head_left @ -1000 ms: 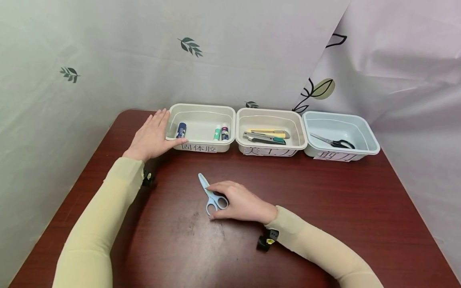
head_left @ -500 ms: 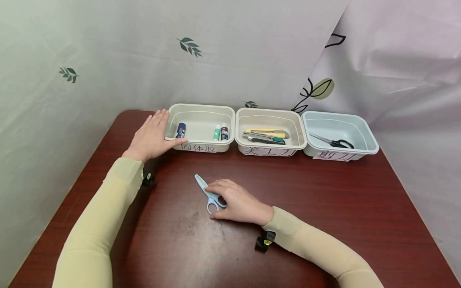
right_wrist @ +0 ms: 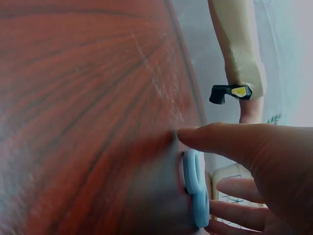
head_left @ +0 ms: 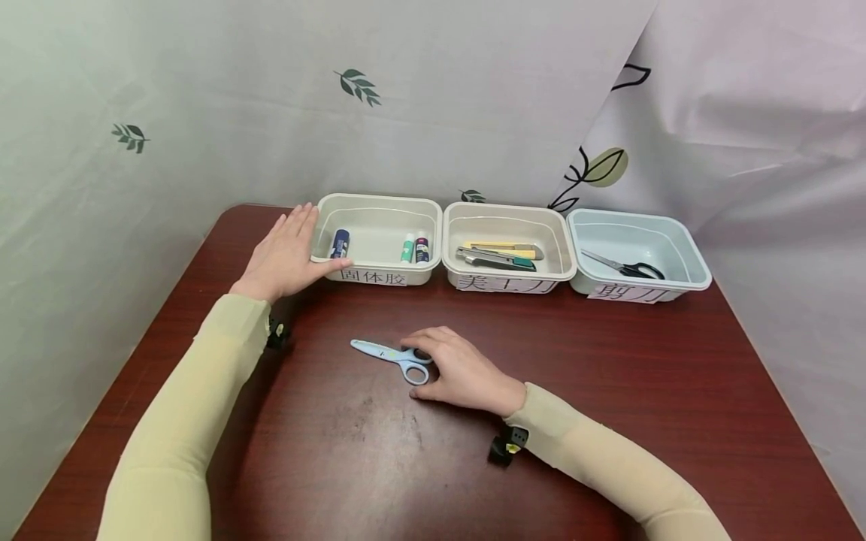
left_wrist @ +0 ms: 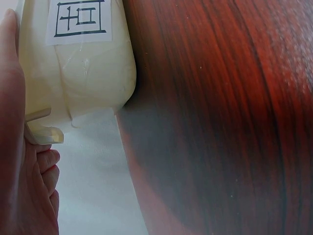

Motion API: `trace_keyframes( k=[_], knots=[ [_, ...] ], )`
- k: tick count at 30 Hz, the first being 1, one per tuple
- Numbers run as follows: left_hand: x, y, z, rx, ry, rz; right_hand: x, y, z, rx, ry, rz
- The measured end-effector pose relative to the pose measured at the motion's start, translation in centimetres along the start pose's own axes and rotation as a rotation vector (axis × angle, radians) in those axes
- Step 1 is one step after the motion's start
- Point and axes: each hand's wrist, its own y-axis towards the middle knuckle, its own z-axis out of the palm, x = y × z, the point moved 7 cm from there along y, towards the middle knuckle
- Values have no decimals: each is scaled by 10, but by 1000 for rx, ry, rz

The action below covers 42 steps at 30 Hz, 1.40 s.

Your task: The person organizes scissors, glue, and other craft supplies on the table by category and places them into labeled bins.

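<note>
Light blue scissors (head_left: 384, 352) lie on the dark red table, blades toward the left. At their handle end is my right hand (head_left: 463, 372), with thumb and fingers spread on either side of the finger loops. In the right wrist view, the thumb stands a little apart from the scissors' handles (right_wrist: 194, 178), while the fingers are close to the far loop; contact there is unclear. My left hand (head_left: 280, 259) rests at the left end of the left cream bin (head_left: 386, 267), fingers straight along its side and thumb across the front rim.
The left bin holds several glue sticks (head_left: 408, 249). Beside it, a beige bin (head_left: 571, 252) contains several utility knives (head_left: 497, 259). A pale blue bin (head_left: 676, 240) at the right has black-handled scissors (head_left: 639, 270) inside. A patterned curtain (head_left: 433, 98) hangs behind the table.
The light blue scissors have swung counterclockwise on the table, blades going from up-left to nearly left. My right hand has shifted slightly up and right. My left hand has stayed put.
</note>
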Motion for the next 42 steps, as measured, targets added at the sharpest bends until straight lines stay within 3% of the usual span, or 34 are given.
trace_keyframes(
  k=[10,30,36,42],
  knots=[
    [-1,-1,-1,2,-6,-3,-3,3,-4,-20,-60,9],
    [-2,-1,-1,-5,-4,1,-13,-5,-21,35,-195,-22],
    [-2,-1,-1,-3,-5,-1,-19,-11,-28,41,-210,-44],
    [-3,-1,-1,-2,-7,-2,-30,-17,-34,42,-189,-12]
  ],
)
